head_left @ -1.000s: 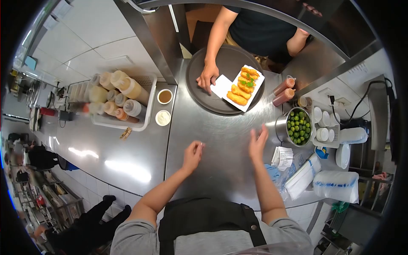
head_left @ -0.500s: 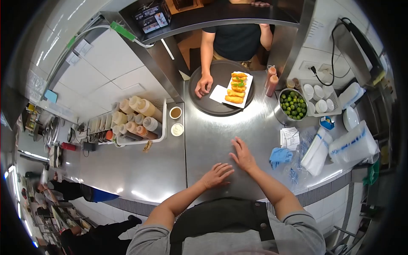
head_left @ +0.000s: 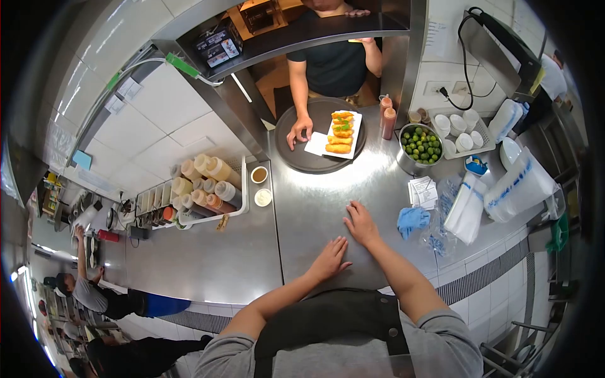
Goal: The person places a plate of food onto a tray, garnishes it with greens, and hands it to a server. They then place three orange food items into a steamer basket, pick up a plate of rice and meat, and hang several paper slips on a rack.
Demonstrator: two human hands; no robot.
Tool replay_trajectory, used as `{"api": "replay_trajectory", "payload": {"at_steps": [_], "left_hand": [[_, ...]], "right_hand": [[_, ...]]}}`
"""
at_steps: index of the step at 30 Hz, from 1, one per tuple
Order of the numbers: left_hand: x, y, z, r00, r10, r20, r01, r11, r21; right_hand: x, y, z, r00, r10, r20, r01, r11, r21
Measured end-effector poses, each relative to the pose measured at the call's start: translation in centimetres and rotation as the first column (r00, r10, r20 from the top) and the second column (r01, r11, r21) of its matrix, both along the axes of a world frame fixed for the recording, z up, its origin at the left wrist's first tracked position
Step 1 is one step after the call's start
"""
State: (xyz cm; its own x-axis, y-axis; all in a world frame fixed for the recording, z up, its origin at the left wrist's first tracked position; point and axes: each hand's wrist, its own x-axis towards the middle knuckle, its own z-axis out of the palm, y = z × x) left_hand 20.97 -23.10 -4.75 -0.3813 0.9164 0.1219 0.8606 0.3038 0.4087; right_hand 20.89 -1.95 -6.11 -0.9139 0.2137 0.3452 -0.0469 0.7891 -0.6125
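Observation:
My left hand point(head_left: 329, 260) rests on the steel counter point(head_left: 302, 220) with its fingers stretched out and holds nothing. Just beyond it, my right hand point(head_left: 361, 225) lies open on the same surface, also without anything in it. Ahead of both is a round dark tray point(head_left: 293, 154). On it sits a white rectangular plate point(head_left: 355, 129) with a row of golden fried rolls point(head_left: 340, 140) topped with green garnish. A white napkin point(head_left: 316, 143) lies beside the plate. Another person's hand point(head_left: 300, 131) touches the tray's left part.
At left stands a white basket of squeeze bottles point(head_left: 220, 170), with a cup of brown sauce point(head_left: 259, 174) and a cup of white sauce point(head_left: 263, 198). On the right are a pot of green limes point(head_left: 421, 145), sauce bottles point(head_left: 389, 123), a blue cloth point(head_left: 413, 220), paper slips point(head_left: 423, 192) and plastic bags point(head_left: 517, 183).
My view has shifted slightly. My left hand has moved a little right, closer to my right hand. The other person's hand stays at the tray. At far left, a worker's arm now reaches out.

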Motion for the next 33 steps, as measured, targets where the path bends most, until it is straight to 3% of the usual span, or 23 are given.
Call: {"api": "replay_trajectory", "payload": {"at_steps": [4,15,18,21,22,24,28,31,33], "left_hand": [[1.2,0.3,-0.4,0.996,0.065,-0.055,-0.066,0.998,-0.014],[1.6,0.1,-0.3,0.99,0.053,-0.131,-0.054,0.999,-0.005],[1.8,0.1,0.1,0.992,0.025,-0.122,-0.011,0.993,0.116],[2.4,-0.3,2.4,0.988,0.053,0.143,-0.046,0.998,-0.046],[2.4,-0.5,2.4,0.982,0.1,0.162,-0.109,0.993,0.043],[1.9,-1.0,2.6,0.96,0.189,0.207,-0.233,0.949,0.214],[-0.9,-4.4,3.8,0.879,0.392,0.273,-0.446,0.878,0.174],[-3.7,-8.4,2.6,0.813,0.52,0.263,-0.58,0.767,0.276],[-5.5,-10.7,2.7,0.732,0.603,0.317,-0.674,0.709,0.207]], "right_hand": [[-0.1,-0.4,0.2,1.0,-0.021,-0.015,0.021,1.0,0.0],[0.0,-0.5,0.9,0.999,-0.024,0.027,0.024,1.0,0.021],[0.0,-0.3,0.6,1.0,-0.017,0.018,0.017,1.0,0.024],[0.0,-0.2,1.1,1.0,0.006,0.006,-0.006,1.0,0.017],[0.0,0.1,1.7,0.998,-0.022,0.066,0.037,0.971,-0.237],[-0.1,1.1,3.7,0.982,-0.028,0.189,0.151,0.723,-0.674],[5.0,5.5,7.2,0.995,-0.099,0.019,0.101,0.967,-0.232],[9.8,8.3,8.2,0.979,-0.204,0.002,0.204,0.978,0.036],[12.4,9.8,7.4,0.939,-0.342,0.046,0.321,0.916,0.241]]}}
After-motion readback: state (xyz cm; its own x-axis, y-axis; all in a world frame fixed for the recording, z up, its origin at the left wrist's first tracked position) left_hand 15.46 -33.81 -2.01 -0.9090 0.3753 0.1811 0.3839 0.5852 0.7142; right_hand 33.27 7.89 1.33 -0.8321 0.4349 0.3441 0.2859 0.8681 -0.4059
